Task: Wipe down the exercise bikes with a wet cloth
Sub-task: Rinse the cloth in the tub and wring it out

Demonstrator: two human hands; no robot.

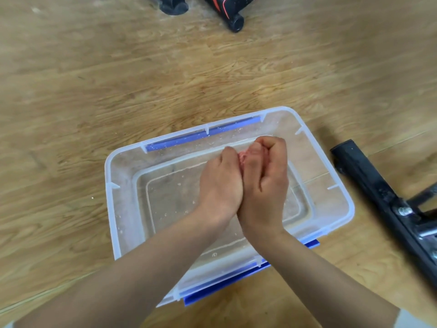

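Two hands meet above the middle of a clear plastic bin (108, 185) that stands on a wooden floor (118, 79). The left hand (221, 183) and the right hand (264, 178) are pressed side by side, and both have their fingers curled tight around a pink cloth (243, 157).

Cloth: only a small pink strip shows, in the gap between the two hands over the bin's far half. The rest is hidden inside the grip, so its size and shape cannot be told.

Bin: shallow water (170, 192) lies at the bottom, and droplets speckle the inner walls. A blue latch (203, 134) runs along the far long side. A second blue latch (224, 286) on the near side is partly covered by the forearms. The near right corner of the bin is hidden behind the right forearm.

Surroundings, relative to the bin:
- To its right, near but apart from it, lies a black base bar (369, 181) of an exercise bike with a bolt (404, 211). The bar is cut off at the right edge.
- Well beyond its far side, a black tube with a red stripe (224, 8) is cut off at the top edge.
- Beside that tube, a black foot (172, 5) is also cut off at the top edge. How the two connect cannot be made out.

A pale sleeve edge (418, 320) shows at the bottom right corner.
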